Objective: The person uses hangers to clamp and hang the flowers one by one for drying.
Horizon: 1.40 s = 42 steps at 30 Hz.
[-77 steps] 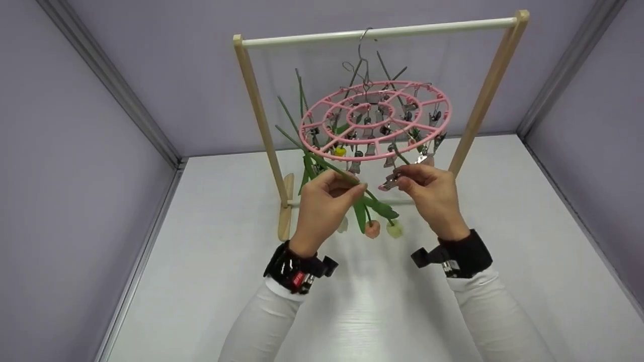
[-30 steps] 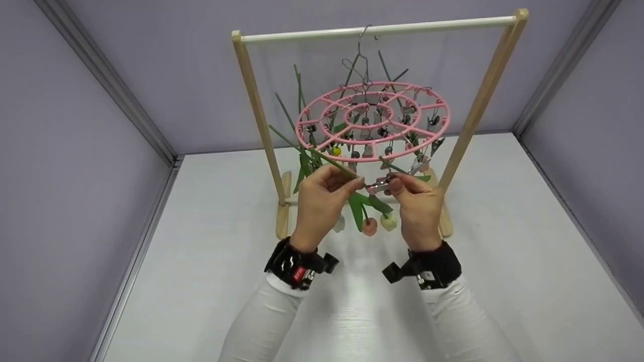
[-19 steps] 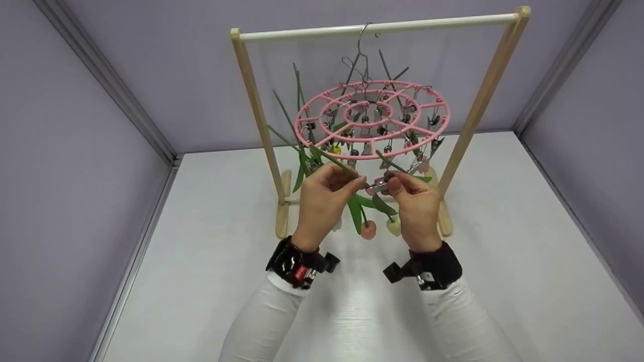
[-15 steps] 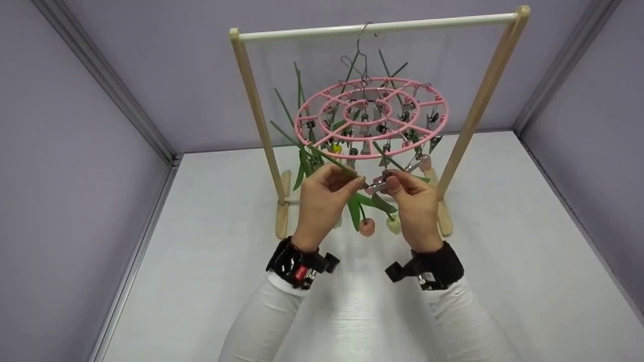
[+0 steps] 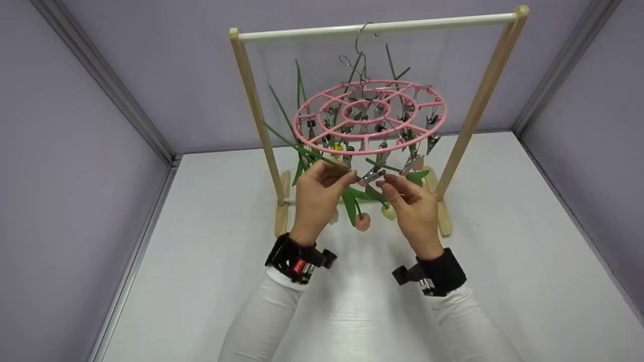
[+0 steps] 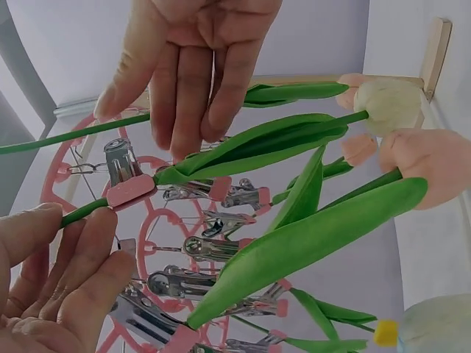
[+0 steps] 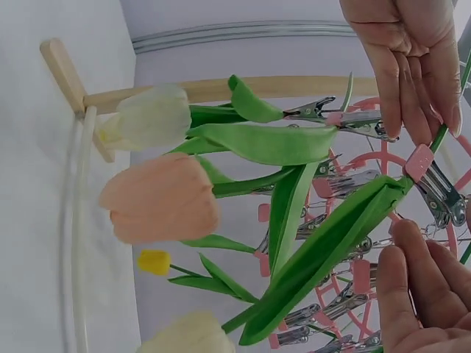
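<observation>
My left hand (image 5: 320, 193) pinches the green stem of an artificial tulip with a pale cream bloom (image 6: 390, 105), just beside a metal clip. This clip (image 6: 132, 187), silver with pink tips, is clamped across the stem next to the leaf. My right hand (image 5: 413, 206) is just right of the clip, fingers loosely spread and apart from it in both wrist views. The clip hangs from a round pink clip hanger (image 5: 370, 151). A peach tulip (image 7: 162, 198) and a small yellow one (image 7: 154, 262) hang close by, heads down.
The hanger hooks over the white bar (image 5: 427, 24) of a wooden-legged rack (image 5: 475, 110). Several other clips and tulip stems crowd beneath and behind the ring. A white tabletop (image 5: 211, 281) lies below, with grey walls (image 5: 75, 176) around.
My right hand brought the clip leftward to the stem, then let go of it and drew slightly away. The clip now grips the stem. My left hand kept hold of the stem.
</observation>
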Tool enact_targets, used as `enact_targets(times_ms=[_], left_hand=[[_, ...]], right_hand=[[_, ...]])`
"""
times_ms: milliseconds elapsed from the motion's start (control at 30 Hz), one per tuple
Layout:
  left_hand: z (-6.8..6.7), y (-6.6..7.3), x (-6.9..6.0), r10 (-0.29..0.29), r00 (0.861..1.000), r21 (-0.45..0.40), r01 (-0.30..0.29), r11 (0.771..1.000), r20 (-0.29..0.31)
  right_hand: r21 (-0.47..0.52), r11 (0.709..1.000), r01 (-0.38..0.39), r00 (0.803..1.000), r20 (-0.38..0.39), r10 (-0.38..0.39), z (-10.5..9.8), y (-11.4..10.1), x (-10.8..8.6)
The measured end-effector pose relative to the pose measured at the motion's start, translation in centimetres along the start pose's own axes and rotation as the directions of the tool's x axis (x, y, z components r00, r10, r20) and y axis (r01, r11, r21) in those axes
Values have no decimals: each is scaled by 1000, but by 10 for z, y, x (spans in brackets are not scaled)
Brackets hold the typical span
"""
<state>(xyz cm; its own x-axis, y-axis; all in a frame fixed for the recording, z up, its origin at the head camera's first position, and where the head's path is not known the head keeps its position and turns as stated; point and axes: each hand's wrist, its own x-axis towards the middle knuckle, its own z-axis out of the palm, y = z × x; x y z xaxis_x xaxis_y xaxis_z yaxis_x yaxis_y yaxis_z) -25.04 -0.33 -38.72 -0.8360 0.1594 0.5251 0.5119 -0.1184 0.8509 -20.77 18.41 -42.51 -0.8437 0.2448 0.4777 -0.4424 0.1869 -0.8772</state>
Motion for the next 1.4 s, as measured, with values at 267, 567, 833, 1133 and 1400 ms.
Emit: enact_targets(times_ms=[267,567,833,1133,1400], left_hand=[[-4,-7,4,-6,1000,14,7,1000,-26],[-9,-14,6,-1,999,9,1,1000,-41],[-14,-14,5,-26,998,-5,26,1000,-50],[-26,-14,-2,-4,998,16,5,1000,-64],[-46,-16,-16,12,991,77,-2,997,-131]], right_hand=[[-98,995,16,1000,-10,-17,-8,-13,-13],[-131,991,-13,1000,-9,12,-20,-7,-25],[-131,990,-48,999,-15,47,-37,21,-34],[-165,985,-47,999,-7,47,-51,15,-45],[-239,969,-66,998,-9,66,-59,-9,-53]])
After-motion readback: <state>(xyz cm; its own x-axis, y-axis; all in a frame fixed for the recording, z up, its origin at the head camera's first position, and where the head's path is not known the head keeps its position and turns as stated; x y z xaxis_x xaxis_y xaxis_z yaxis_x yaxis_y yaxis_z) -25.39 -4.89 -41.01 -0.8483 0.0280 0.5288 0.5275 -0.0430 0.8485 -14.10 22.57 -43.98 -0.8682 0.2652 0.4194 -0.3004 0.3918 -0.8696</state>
